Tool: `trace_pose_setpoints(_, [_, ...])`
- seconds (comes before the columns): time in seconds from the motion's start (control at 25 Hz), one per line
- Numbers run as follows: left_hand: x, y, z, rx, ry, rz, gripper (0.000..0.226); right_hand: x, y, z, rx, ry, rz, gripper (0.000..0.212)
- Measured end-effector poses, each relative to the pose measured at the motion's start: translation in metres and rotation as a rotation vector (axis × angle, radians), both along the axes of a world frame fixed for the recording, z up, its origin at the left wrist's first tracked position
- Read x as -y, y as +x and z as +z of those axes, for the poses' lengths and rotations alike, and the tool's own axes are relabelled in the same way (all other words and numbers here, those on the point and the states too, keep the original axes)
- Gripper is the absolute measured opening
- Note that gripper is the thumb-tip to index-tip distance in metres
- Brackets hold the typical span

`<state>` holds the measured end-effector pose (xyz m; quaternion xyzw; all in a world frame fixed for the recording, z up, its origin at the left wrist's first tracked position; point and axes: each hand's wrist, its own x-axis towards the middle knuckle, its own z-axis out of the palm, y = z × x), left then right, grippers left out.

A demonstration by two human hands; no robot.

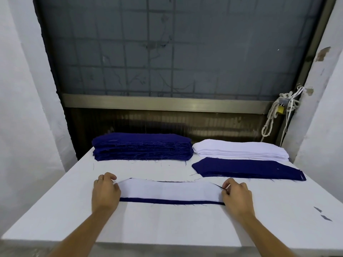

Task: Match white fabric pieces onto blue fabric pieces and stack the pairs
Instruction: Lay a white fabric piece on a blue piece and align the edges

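White table bears blue fabric stack before grey pane.

Two hands and two forearms are visible.

1. Left hand: carries one thin, plain ring with a pale, silvery finish. It sits near the base of a finger on the outer (left) side of the hand. Which finger cannot be determined.
2. Right hand: bare skin from fingers to wrist.
3. Left forearm and right forearm: bare skin along the whole visible length, out to the near edge of the view. Both are slender and taper toward the wrist.
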<state>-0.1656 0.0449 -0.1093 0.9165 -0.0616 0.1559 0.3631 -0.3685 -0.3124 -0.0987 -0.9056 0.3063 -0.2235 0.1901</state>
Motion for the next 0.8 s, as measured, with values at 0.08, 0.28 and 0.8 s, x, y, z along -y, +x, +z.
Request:
trace_pose_setpoints(0.08, [0.0, 0.0, 0.001, -0.003, 0.011, -0.003, 0.027, 0.001, 0.0, 0.0, -0.005, -0.014, 0.001, 0.016])
trace_pose_setpoints(0.28, [-0.001, 0.0, 0.0, 0.014, 0.049, 0.006, 0.026, 0.001, 0.001, -0.001, -0.023, -0.053, -0.011, 0.021])
trace_pose_setpoints(0.8, [0.005, 0.02, 0.023, 0.009, 0.018, -0.017, 0.02, 0.005, 0.026, 0.018, -0.08, -0.153, -0.011, 0.018])
